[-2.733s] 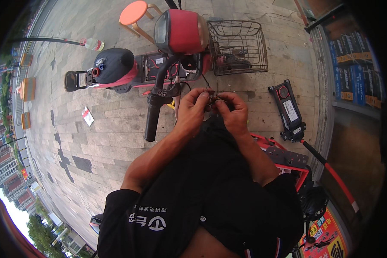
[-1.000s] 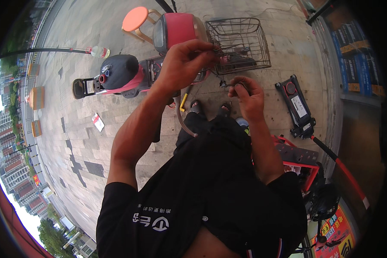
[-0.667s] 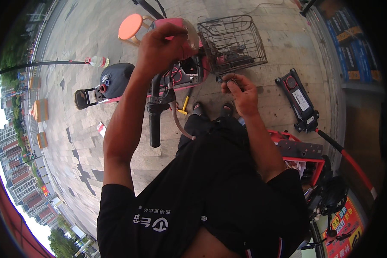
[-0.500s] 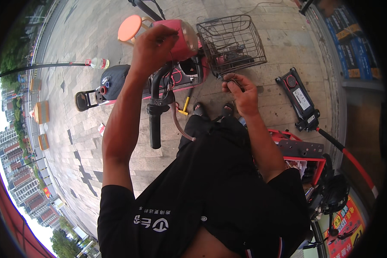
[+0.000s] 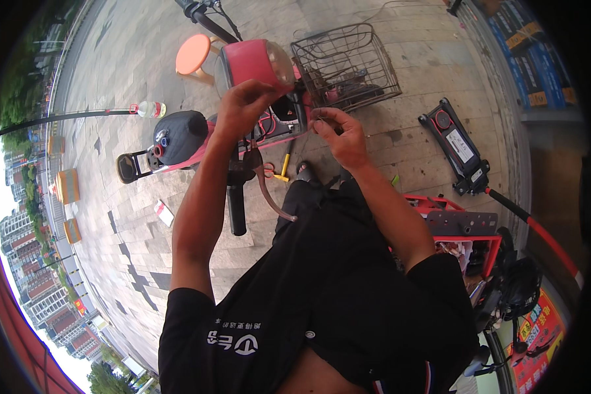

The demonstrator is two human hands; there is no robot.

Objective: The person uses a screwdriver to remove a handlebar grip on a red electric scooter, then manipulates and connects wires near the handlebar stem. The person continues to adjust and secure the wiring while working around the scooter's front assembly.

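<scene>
My left hand point(image 5: 246, 108) is raised at the near side of the scooter's red headlight housing point(image 5: 251, 60), its thumb and fingers pinched together. Right of it, my right hand point(image 5: 343, 139) is also closed in a pinch, below the black wire basket point(image 5: 348, 97). Whatever is between the fingers of either hand is too small to make out. Under my left forearm sits the black handlebar grip point(image 5: 237, 213), with a grey brake lever point(image 5: 267, 187) curving toward me. Red wiring shows in the scooter's opened front, partly covered by my left hand.
A black seat point(image 5: 182, 136) lies left on the pink scooter body. Beyond stands an orange stool point(image 5: 192, 54). A yellow-handled hammer point(image 5: 285, 165) rests on the paving. To the right are a black floor jack point(image 5: 458, 146) and a red toolbox point(image 5: 489, 259). A bottle point(image 5: 152, 109) hangs by a pole.
My left hand has come down off the headlight housing toward me. My right hand has moved left and slightly up, away from the basket's near edge, so the hands are closer together.
</scene>
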